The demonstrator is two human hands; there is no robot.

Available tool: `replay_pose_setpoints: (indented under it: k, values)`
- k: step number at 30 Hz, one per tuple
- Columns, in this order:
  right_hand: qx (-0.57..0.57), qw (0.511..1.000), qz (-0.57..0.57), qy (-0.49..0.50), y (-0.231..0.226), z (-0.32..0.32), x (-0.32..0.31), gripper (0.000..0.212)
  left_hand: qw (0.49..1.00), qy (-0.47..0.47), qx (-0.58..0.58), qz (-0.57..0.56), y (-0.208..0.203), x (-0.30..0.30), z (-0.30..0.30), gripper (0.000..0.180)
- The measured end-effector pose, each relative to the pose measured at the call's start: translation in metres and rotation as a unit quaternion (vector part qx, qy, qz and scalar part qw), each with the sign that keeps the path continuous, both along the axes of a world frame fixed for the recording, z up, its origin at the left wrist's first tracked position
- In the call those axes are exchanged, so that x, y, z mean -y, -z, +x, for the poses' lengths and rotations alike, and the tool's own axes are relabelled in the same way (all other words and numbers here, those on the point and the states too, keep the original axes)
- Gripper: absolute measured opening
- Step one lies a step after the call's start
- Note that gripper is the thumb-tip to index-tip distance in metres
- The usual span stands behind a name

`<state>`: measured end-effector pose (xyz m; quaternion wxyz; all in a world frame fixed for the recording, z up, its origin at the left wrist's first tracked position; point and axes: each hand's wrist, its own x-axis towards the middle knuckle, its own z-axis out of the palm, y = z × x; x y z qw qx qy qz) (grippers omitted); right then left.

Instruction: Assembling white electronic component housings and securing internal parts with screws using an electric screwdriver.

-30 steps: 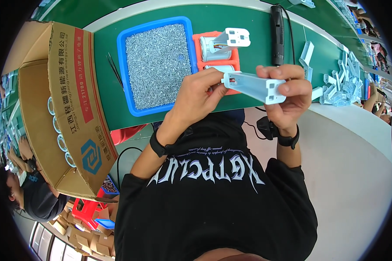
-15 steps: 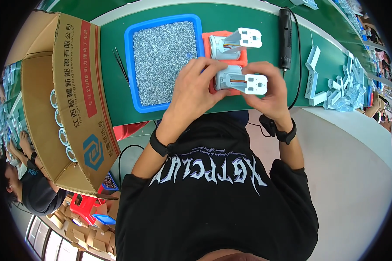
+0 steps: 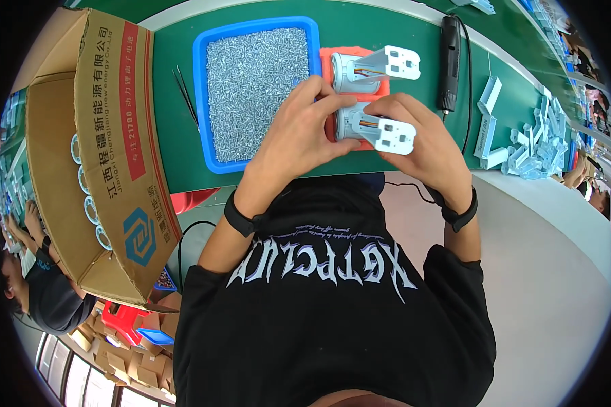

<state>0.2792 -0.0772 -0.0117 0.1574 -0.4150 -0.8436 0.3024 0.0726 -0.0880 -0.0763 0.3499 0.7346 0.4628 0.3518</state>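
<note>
A light-coloured plastic housing (image 3: 394, 138) with a flat, holed end plate and thin wires inside rests in an orange holder (image 3: 326, 66) on the green table. My left hand (image 3: 295, 132) grips its left, round end between thumb and fingers. On the other side my right hand (image 3: 431, 139) closes round the housing near its end plate; some of its fingers are hidden behind the plate. Just beyond lies a second, like housing (image 3: 360, 73), in the far part of the holder, untouched by either hand.
Left of the holder stands a blue tray (image 3: 199, 102) full of small metal screws, with black tweezers (image 3: 185, 95) beside it. An open carton (image 3: 105, 169) fills the left side. To the right lie a black electric screwdriver (image 3: 449, 61) with its cord and a pile of pale plastic pieces (image 3: 533, 146).
My right hand and wrist have shifted a little to the right and nearer me, still at the housing. The near housing's end plate has tilted slightly. My left hand keeps its grip.
</note>
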Motion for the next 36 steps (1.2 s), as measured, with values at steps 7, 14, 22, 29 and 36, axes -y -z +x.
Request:
replay_pose_setpoints:
  k: [7, 14, 22, 29, 36]
  values:
    - [0.032, 0.999, -0.006, -0.009, -0.005, -0.011, -0.003, 0.041, 0.999, -0.001, 0.040, -0.030, 0.007, 0.003, 0.000, 0.052]
    - [0.073, 0.996, 0.041, 0.006, -0.006, -0.020, -0.003, 0.038, 0.997, -0.011, 0.054, -0.055, 0.012, 0.003, 0.004, 0.052]
    - [0.046, 0.998, 0.027, -0.032, -0.005, -0.016, -0.012, 0.037, 0.995, -0.018, 0.075, -0.067, 0.009, 0.005, 0.007, 0.049]
    - [0.033, 0.999, 0.016, -0.008, 0.009, -0.009, -0.008, 0.038, 0.996, -0.024, 0.060, -0.062, 0.006, 0.006, 0.006, 0.052]
    - [-0.043, 0.999, 0.009, 0.031, 0.021, -0.001, -0.001, 0.040, 0.997, -0.021, 0.033, -0.063, -0.005, 0.007, 0.007, 0.049]
